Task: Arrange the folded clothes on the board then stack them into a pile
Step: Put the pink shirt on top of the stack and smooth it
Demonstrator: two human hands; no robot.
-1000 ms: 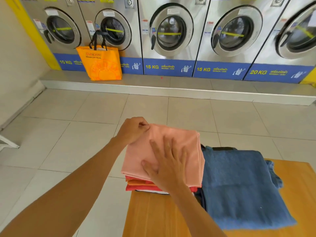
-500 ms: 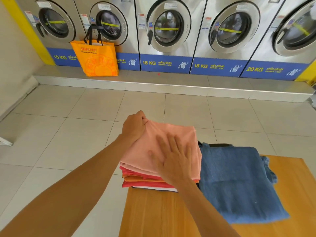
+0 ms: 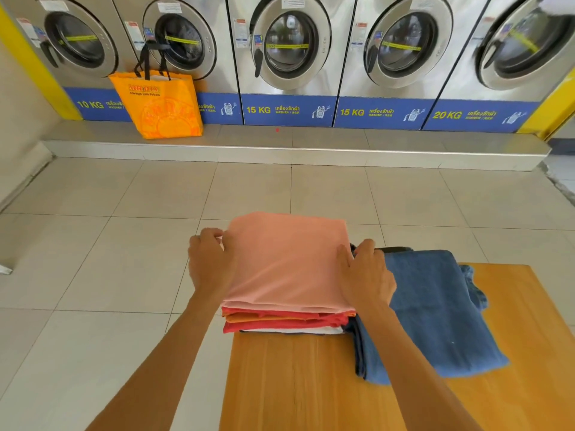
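A pile of folded clothes [image 3: 284,320] sits at the far left corner of the wooden board [image 3: 298,384], with red, orange and white layers under a folded pink garment [image 3: 286,259] on top. My left hand [image 3: 210,264] grips the pile's left side, thumb on the pink cloth. On the pile's right side my right hand [image 3: 365,276] presses between it and the folded blue jeans [image 3: 435,312], which lie beside the pile on the board. A dark garment shows under the jeans.
A row of front-loading washing machines [image 3: 289,48] stands on a raised step [image 3: 295,147] across the tiled floor [image 3: 93,259]. An orange shopping bag [image 3: 160,105] rests on that step at the left. The board's right part is bare wood.
My right hand has slid off the top of the pink garment to the pile's right edge. My left hand has shifted from the far corner down the left side. The pink cloth lies flatter.
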